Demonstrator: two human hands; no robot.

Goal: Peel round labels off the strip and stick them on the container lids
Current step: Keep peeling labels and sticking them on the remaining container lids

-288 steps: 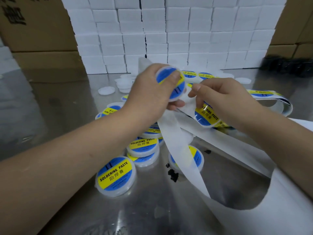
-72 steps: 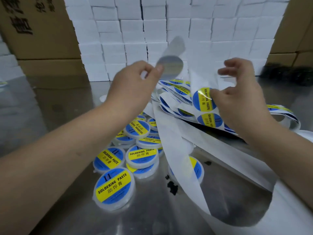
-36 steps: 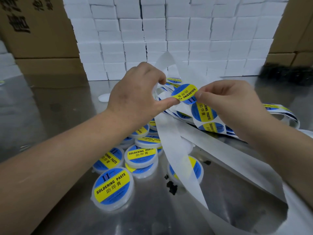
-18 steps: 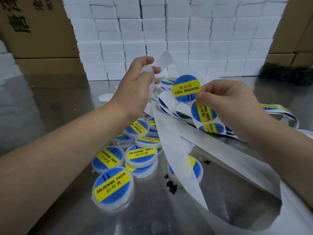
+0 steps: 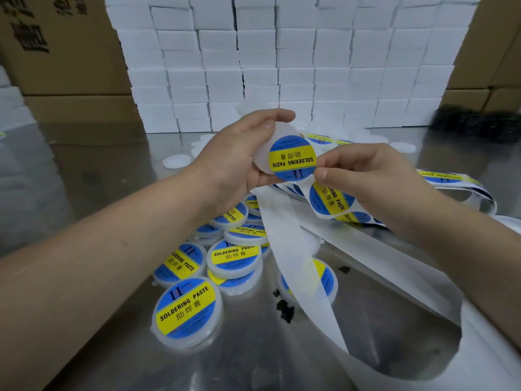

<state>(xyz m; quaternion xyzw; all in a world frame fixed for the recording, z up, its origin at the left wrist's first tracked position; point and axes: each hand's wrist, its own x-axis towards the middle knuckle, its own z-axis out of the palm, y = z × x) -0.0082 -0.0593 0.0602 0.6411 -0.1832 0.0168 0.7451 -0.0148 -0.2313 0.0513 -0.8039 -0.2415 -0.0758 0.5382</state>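
My left hand (image 5: 234, 156) grips a round white container (image 5: 263, 159) by its rim, lid facing me. My right hand (image 5: 369, 176) pinches the edge of a round blue-and-yellow "SOLDERING PASTE" label (image 5: 291, 158), which lies over the lid, reading upside down. The label strip (image 5: 329, 200) with more labels hangs below my right hand and trails off right. Empty white backing paper (image 5: 293, 249) drapes down toward me. Several labelled containers (image 5: 186, 309) lie in a heap on the steel table, below my left wrist.
Unlabelled white containers (image 5: 176, 160) sit further back on the steel table (image 5: 84, 193). A wall of stacked white boxes (image 5: 282, 66) stands behind, with brown cartons (image 5: 62, 52) at both sides. Black crumbs (image 5: 284, 307) lie near the front. A dark object (image 5: 476, 127) is at far right.
My left hand let go of the backing paper and picked up a white container. My right hand brought the peeled label from the strip onto its lid.
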